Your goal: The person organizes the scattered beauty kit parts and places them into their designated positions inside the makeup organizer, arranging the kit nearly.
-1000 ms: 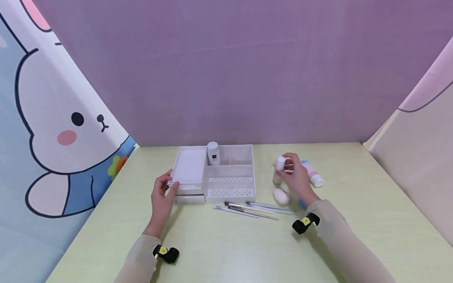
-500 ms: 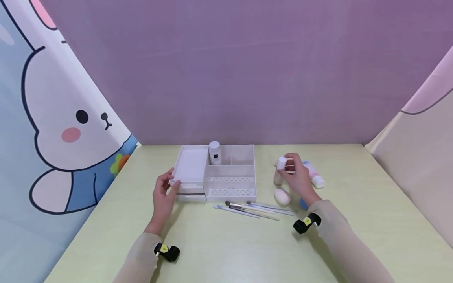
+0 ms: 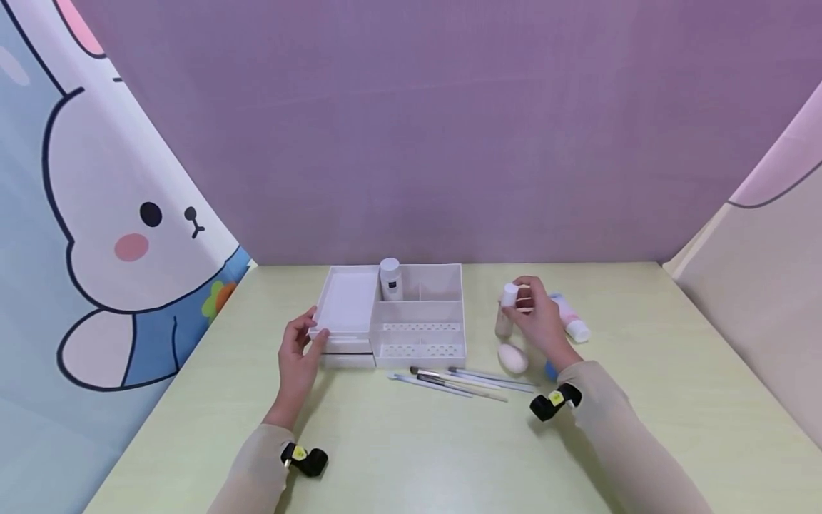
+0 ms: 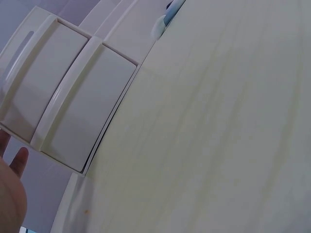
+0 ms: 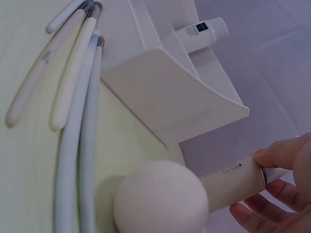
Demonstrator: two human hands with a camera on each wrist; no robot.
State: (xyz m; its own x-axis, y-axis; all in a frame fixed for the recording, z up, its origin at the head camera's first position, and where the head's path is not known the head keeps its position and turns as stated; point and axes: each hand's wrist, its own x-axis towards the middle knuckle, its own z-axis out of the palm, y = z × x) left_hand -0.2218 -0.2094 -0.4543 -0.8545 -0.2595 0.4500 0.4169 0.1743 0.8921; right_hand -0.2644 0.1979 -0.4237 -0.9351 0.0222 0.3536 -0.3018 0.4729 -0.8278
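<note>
My right hand (image 3: 538, 318) holds a beige foundation bottle (image 5: 233, 185) by its white cap, thumb and fingers around the neck. The bottle stands upright to the right of a white cosmetics organizer (image 3: 419, 360). Beneath the hand sits a pale egg-shaped makeup sponge (image 3: 512, 358). My left hand (image 3: 298, 364) rests against the organizer's left front corner. In the left wrist view, its fingertips (image 4: 20, 159) show beside the two drawers (image 4: 90, 104), both pushed in. A white bottle (image 3: 391, 280) stands in the organizer's back compartment.
Several makeup brushes (image 3: 459, 382) lie in front of the organizer. Right of the right hand lies a tube (image 3: 574, 321) with a white cap, and a blue item (image 3: 551, 370) is partly hidden by the wrist. A purple backdrop (image 3: 449, 143) rises behind the table (image 3: 398, 442).
The head view has shifted slightly. Both hands keep nearly the same places, the right on the foundation bottle and the left at the organizer.
</note>
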